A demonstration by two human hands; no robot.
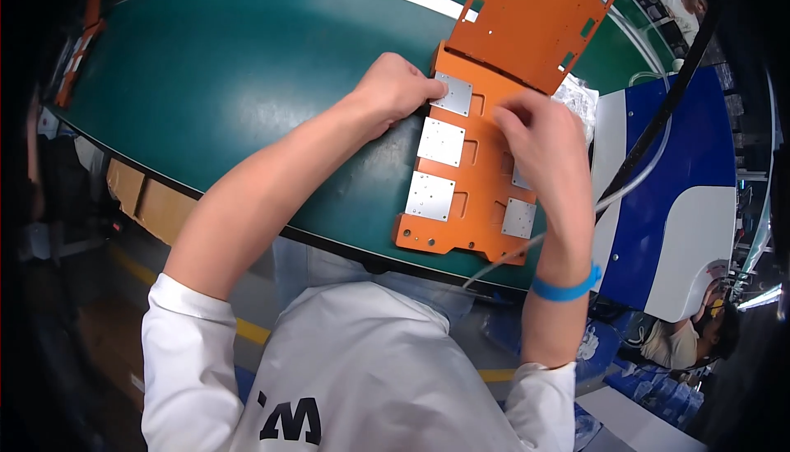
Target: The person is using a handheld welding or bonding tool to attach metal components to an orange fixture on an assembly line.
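An orange metal fixture [473, 234] lies on the green bench, with square silver plates set in two columns along it. My left hand [395, 90] is closed, its thumb and fingers at the left edge of the top left plate [454, 95]. Below that sit the middle left plate [442, 141] and the bottom left plate [429, 196]. Over the right column hovers my right hand [550, 141], fingers curled in and thumb near the index finger; anything between them is too small to make out. It hides part of this column. The bottom right plate [518, 217] shows below it.
An orange perforated panel [539, 20] adjoins the fixture's far end. Clear plastic wrap [578, 102] and a blue-and-white machine housing [671, 180] stand right, with a pale hose [634, 185] crossing. More orange parts [78, 57] lie far left. Other people are at the right.
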